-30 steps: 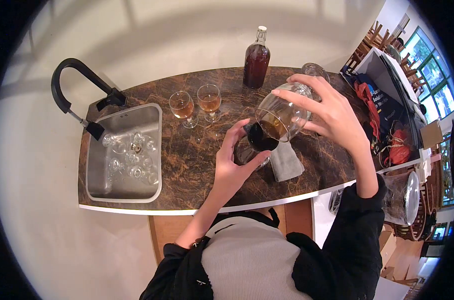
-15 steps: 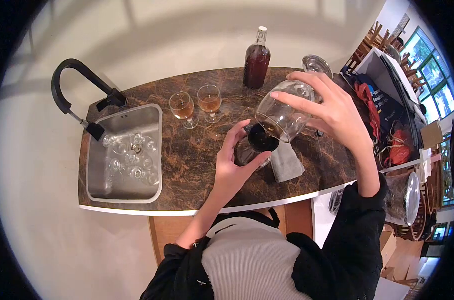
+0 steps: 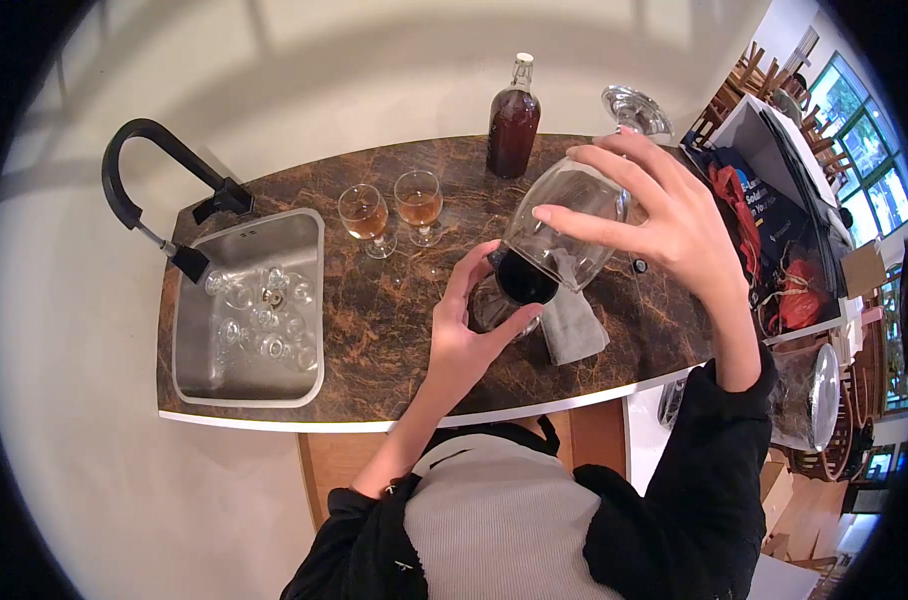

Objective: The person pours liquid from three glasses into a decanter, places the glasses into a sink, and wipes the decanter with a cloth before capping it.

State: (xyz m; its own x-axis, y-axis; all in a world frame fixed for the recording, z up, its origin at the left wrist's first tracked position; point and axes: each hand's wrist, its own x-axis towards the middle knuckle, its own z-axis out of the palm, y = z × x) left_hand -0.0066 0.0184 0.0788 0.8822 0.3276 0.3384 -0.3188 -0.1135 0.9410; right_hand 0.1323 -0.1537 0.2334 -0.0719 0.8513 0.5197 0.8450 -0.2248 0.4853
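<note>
My right hand (image 3: pixel 664 225) grips a large clear wine glass (image 3: pixel 564 225) by its bowl, tipped steeply with its rim down over a dark container (image 3: pixel 519 280). The glass's foot (image 3: pixel 634 105) points up and away, and the bowl looks drained. My left hand (image 3: pixel 464 335) is wrapped around that container, which holds dark liquid and stands on the brown marble counter (image 3: pixel 384 320). A grey cloth (image 3: pixel 572 325) lies just right of the container.
Two small glasses of amber liquid (image 3: pixel 392 212) stand behind my left hand. A dark swing-top bottle (image 3: pixel 514 120) sits at the counter's back edge. The steel sink (image 3: pixel 249 310) at left holds several glasses under a black faucet (image 3: pixel 154 175). Bags and papers (image 3: pixel 774 220) crowd the right.
My right hand has tipped the wine glass further, raising its foot; the amber liquid in its bowl has run out into the container. My left hand has stayed put.
</note>
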